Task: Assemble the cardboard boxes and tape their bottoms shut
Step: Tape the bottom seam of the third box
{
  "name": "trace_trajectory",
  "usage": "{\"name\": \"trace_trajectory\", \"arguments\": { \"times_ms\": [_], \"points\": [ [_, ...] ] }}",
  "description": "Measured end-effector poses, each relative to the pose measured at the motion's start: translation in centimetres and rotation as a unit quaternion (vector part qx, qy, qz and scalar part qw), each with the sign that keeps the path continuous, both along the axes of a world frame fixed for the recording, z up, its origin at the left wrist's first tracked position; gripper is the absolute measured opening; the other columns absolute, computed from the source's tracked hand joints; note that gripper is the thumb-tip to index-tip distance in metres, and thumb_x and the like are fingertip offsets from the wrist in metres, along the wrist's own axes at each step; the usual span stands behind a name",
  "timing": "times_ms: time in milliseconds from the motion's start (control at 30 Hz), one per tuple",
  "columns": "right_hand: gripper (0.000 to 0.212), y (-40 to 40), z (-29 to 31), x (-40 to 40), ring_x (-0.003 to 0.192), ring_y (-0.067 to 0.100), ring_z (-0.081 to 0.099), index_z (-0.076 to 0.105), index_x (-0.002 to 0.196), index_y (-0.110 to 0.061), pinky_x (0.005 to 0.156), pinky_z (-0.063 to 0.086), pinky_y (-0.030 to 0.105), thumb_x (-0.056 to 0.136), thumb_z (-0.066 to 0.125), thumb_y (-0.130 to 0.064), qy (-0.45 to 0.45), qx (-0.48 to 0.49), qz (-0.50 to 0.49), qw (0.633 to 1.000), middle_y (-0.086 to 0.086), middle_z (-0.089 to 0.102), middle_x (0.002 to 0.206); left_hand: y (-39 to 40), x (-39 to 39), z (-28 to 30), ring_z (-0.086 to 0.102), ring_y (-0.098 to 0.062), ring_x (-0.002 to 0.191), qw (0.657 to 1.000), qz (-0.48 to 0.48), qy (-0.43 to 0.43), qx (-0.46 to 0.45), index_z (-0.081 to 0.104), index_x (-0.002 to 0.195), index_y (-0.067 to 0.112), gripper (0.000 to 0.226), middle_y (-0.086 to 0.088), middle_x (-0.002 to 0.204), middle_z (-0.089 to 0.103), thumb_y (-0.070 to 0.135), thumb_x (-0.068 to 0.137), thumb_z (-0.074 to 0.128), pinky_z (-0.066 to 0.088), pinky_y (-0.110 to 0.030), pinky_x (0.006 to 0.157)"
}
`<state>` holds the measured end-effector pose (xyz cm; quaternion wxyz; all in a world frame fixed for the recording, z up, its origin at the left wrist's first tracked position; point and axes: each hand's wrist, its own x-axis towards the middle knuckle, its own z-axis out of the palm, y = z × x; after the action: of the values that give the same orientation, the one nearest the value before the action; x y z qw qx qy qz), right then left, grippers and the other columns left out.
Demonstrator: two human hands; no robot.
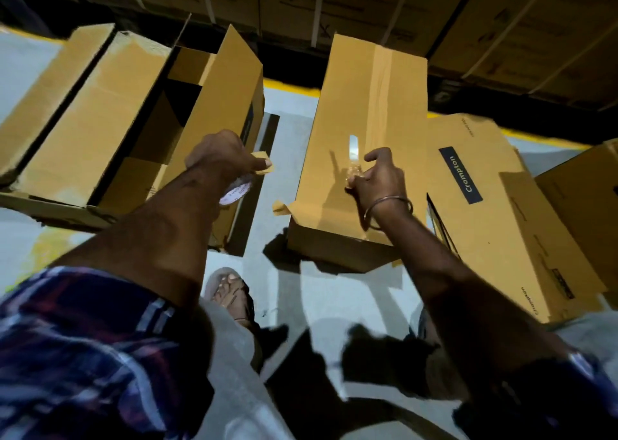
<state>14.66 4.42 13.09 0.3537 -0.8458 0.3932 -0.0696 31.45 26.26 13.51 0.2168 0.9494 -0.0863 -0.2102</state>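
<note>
Head view. Tan cardboard box [361,132] upside down on grey floor [287,105], centre frame; bottom flaps closed, brown tape strip [381,85] running lengthwise down the seam, small flap corner sticking out at near-left edge. Right hand [376,178] over near end of that box, fingers curled, pinching something clear and shiny, likely a tape end; index finger raised. Metal bangle [388,210] on right wrist. Left of that box, left hand [224,155] gripping tape roll [235,190], thumb pinching a loose brown tape piece. Further left, open box [140,122], flaps up, dark inside, contents not discernible. Right of taped box, flat printed carton [475,185] reading "Crompton". Behind it, stacked cartons [334,1] in shadow. Sandalled foot [230,292] nearer than taped box.
</note>
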Motion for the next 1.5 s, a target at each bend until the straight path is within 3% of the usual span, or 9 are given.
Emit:
{"name": "trace_trajectory", "arguments": {
  "times_ms": [133, 300, 400, 467, 600, 967, 1167, 1300, 1500],
  "points": [
    [0.03, -3.5, -1.3, 1.6, 0.089, 0.021, 0.064, 0.067, 0.106, -0.016, 0.071, 0.048, 0.028, 0.082, 0.084, -0.022, 0.034, -0.017, -0.007, 0.999, 0.007, 0.07, 0.106, -0.8, -0.3, 0.0, 0.069, -0.032, 0.079, 1.0, -0.01, 0.0, -0.001, 0.068, 0.086, 0.014, 0.065, -0.01, 0.083, 0.07, 0.074, 0.065, 0.083, 0.061, -0.048, 0.078],
    [0.055, -3.9, -2.2, 1.8, 0.095, 0.023, 0.061, 0.054, 0.121, -0.018, 0.078, 0.055, 0.039, 0.079, 0.087, -0.035, 0.046, -0.043, -0.031, 0.998, 0.004, 0.063, 0.107, -2.0, -0.5, -0.6, 0.068, -0.03, 0.085, 1.0, -0.008, 0.003, 0.016, 0.067, 0.092, 0.014, 0.072, -0.008, 0.088, 0.069, 0.077, 0.061, 0.085, 0.056, -0.04, 0.075],
    [0.026, -2.0, -2.2, 0.3, 0.089, 0.015, 0.057, 0.058, 0.109, -0.023, 0.076, 0.054, 0.04, 0.089, 0.075, -0.027, -0.054, -0.137, 0.032, 0.989, -0.001, 0.059, 0.103, -2.9, -0.6, -0.9, 0.069, -0.031, 0.089, 1.0, -0.012, 0.006, 0.015, 0.068, 0.095, 0.011, 0.072, -0.009, 0.092, 0.069, 0.073, 0.063, 0.086, 0.05, -0.036, 0.071],
    [0.009, 0.5, -2.4, -0.8, 0.09, 0.014, 0.055, 0.068, 0.103, -0.021, 0.074, 0.05, 0.037, 0.096, 0.062, -0.022, -0.127, -0.173, 0.175, 0.961, -0.001, 0.059, 0.102, -3.5, -0.7, -0.9, 0.068, -0.031, 0.092, 1.0, -0.008, -0.003, 0.022, 0.068, 0.103, 0.014, 0.071, -0.009, 0.099, 0.07, 0.072, 0.065, 0.086, 0.053, -0.038, 0.076],
    [0.027, 5.1, -4.2, -1.2, 0.094, 0.022, 0.052, 0.073, 0.112, -0.014, 0.064, 0.038, 0.033, 0.101, 0.054, -0.029, -0.081, -0.232, 0.443, 0.862, 0.005, 0.059, 0.104, -4.4, -1.0, -0.9, 0.067, -0.032, 0.095, 1.0, 0.0, -0.019, 0.024, 0.067, 0.108, 0.014, 0.071, -0.01, 0.106, 0.07, 0.071, 0.068, 0.085, 0.05, -0.038, 0.075],
    [0.014, 7.6, -6.3, 2.3, 0.083, 0.033, 0.053, 0.075, 0.061, -0.007, 0.056, 0.026, 0.035, 0.066, 0.086, -0.015, 0.062, -0.374, 0.494, 0.783, 0.011, 0.056, 0.097, -3.9, -0.9, -0.3, 0.066, -0.028, 0.089, 1.0, -0.019, -0.01, 0.019, 0.07, 0.098, 0.014, 0.061, -0.008, 0.097, 0.071, 0.065, 0.07, 0.087, 0.05, -0.036, 0.073],
    [0.027, 4.8, -4.3, 1.2, 0.102, 0.022, 0.054, 0.073, 0.12, -0.01, 0.083, 0.042, 0.033, 0.102, 0.057, -0.023, -0.031, -0.122, 0.466, 0.876, 0.008, 0.059, 0.109, -3.2, -0.6, -1.1, 0.067, -0.029, 0.087, 1.0, -0.017, 0.01, 0.013, 0.069, 0.095, 0.013, 0.064, -0.008, 0.093, 0.07, 0.07, 0.069, 0.085, 0.052, -0.037, 0.073],
    [0.019, 2.0, -3.5, 0.6, 0.093, 0.019, 0.061, 0.074, 0.11, -0.014, 0.081, 0.051, 0.038, 0.097, 0.06, -0.02, -0.053, -0.067, 0.345, 0.935, 0.003, 0.066, 0.1, -3.5, -0.7, -1.9, 0.072, -0.04, 0.093, 0.998, -0.003, 0.048, -0.029, 0.068, 0.093, 0.007, 0.073, -0.022, 0.101, 0.072, 0.071, 0.065, 0.086, 0.053, -0.039, 0.073],
    [0.022, 3.8, -4.4, 1.6, 0.079, 0.014, 0.053, 0.056, 0.093, -0.032, 0.061, 0.039, 0.032, 0.088, 0.071, -0.047, 0.048, -0.104, 0.357, 0.927, -0.011, 0.055, 0.092, -4.6, -1.0, -2.0, 0.072, -0.043, 0.1, 0.997, 0.008, 0.072, -0.042, 0.07, 0.102, -0.001, 0.086, -0.025, 0.109, 0.073, 0.072, 0.061, 0.087, 0.05, -0.038, 0.071]
  ]
}}
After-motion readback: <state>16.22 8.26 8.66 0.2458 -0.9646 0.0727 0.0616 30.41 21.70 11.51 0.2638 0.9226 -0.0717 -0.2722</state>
